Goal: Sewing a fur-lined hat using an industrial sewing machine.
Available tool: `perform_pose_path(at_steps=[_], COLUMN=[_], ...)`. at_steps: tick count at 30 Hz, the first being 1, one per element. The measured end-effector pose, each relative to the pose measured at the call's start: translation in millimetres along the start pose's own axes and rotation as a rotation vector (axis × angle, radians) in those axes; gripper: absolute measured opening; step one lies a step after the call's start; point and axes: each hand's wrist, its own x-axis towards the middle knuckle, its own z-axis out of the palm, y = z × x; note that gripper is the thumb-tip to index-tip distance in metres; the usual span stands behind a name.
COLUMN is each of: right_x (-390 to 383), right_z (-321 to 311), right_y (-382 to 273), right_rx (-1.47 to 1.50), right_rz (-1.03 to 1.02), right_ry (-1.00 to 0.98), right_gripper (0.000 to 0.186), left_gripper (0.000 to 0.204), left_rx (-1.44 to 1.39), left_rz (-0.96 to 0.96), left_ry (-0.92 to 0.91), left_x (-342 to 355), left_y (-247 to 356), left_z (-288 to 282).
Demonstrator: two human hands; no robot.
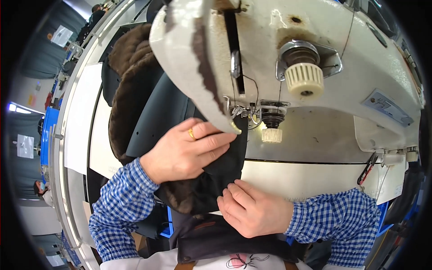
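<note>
A big white sewing machine (346,83) stands with two cream knobs on its side facing the person. The dark cloth (159,117) sits under the machine's needle end, spreading out to the left of the machine and down in front of it. Fuzzy brown fur (119,105) runs along the cloth, left of the machine. The left hand (182,150), with a gold ring, lies on the cloth just in front of the machine's needle. Its fingers are a bit bent and close together; its thumb is hidden, so I cannot tell if it grips anything. A pale curved strip (189,58) hangs before the machine's left end, its tip by those fingers. The right hand (256,209) is nearer the person, well in front of the machine. Its fingers curl in at the cloth's edge, but I cannot tell if they pinch it. Red-and-black snips (368,169) lie by the machine's right end.
</note>
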Motion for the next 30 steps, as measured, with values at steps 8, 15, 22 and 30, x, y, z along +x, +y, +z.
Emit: perform_pose_path(at_steps=[8, 15, 22, 30], right_x=[1, -1, -3, -3], right_z=[1, 1, -1, 3], right_y=[3, 1, 1, 2], right_rx=[0.014, -0.008, -0.052, -0.041], right_rz=[0.054, 0.071, 0.044, 0.013], right_ry=[0.017, 0.018, -0.013, -0.012], right_gripper=[0.022, 0.022, 0.026, 0.039], left_gripper=[0.060, 0.046, 0.060, 0.061], left_rx=[0.024, 0.084, 0.048, 0.054], left_rz=[-0.149, -0.109, -0.124, -0.139], left_ry=[0.097, 0.071, 0.049, 0.071], left_x=[2, 2, 8, 7], left_y=[30, 37, 39, 39], left_z=[7, 12, 11, 15])
